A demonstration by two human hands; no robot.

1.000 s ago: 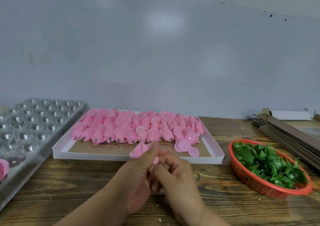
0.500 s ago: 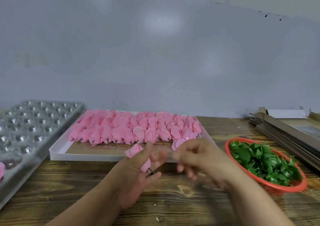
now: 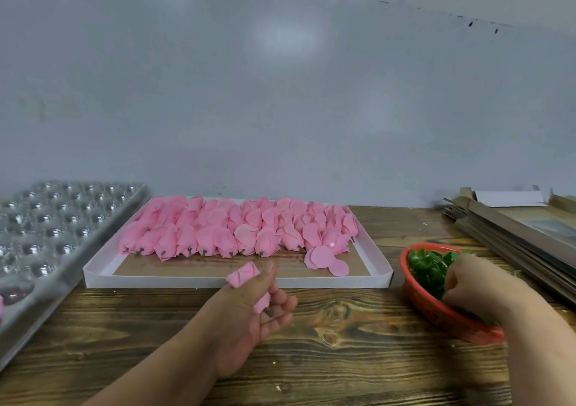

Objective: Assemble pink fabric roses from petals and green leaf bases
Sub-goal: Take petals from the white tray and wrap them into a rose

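My left hand (image 3: 255,315) grips a rolled pink rose bud (image 3: 244,274) above the wooden table, its top poking out over my thumb and its stem end showing by my fingers. My right hand (image 3: 477,287) is inside the red basket (image 3: 436,315) at the right, fingers curled down among the green leaf bases (image 3: 428,268); whether it holds one is hidden. A white tray (image 3: 218,281) behind my left hand carries rows of pink petal buds (image 3: 237,228) and a few loose round petals (image 3: 324,257).
A clear plastic blister tray (image 3: 46,228) with round cavities lies at the far left, one pink piece in a near cavity. Flat cardboard boxes (image 3: 514,228) are stacked at the back right. A grey wall stands close behind the table.
My right hand left the bud and moved right into the red basket. My left hand kept hold of the bud and stayed near the tray's front edge.
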